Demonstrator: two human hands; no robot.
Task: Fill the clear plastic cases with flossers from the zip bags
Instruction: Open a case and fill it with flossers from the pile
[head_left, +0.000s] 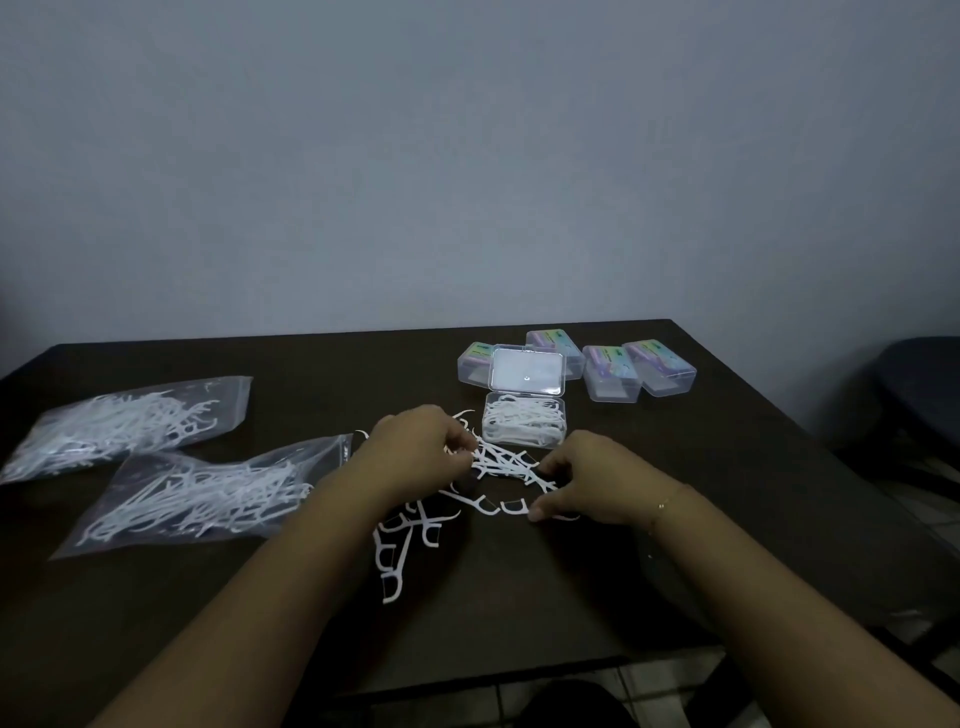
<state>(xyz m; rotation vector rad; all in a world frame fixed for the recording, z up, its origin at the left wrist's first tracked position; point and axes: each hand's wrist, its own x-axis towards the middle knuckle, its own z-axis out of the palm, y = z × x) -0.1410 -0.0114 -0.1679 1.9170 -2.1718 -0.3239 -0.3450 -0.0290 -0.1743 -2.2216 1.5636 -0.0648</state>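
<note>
A pile of loose white flossers (506, 467) lies on the dark table between my hands. My left hand (415, 449) pinches flossers at the pile's left side. My right hand (587, 480) has its fingers curled on flossers at the pile's right side. Just behind the pile stands an open clear case (523, 426), filled with flossers, its lid (527, 370) raised at the back. More flossers (400, 551) lie scattered nearer me. Two zip bags of flossers (208, 499) (124, 426) lie at the left.
Several closed clear cases with coloured labels (610, 374) stand behind and to the right of the open one. The table's right edge (810, 431) runs diagonally; a dark chair (919, 384) stands beyond it. A grey wall rises behind the table.
</note>
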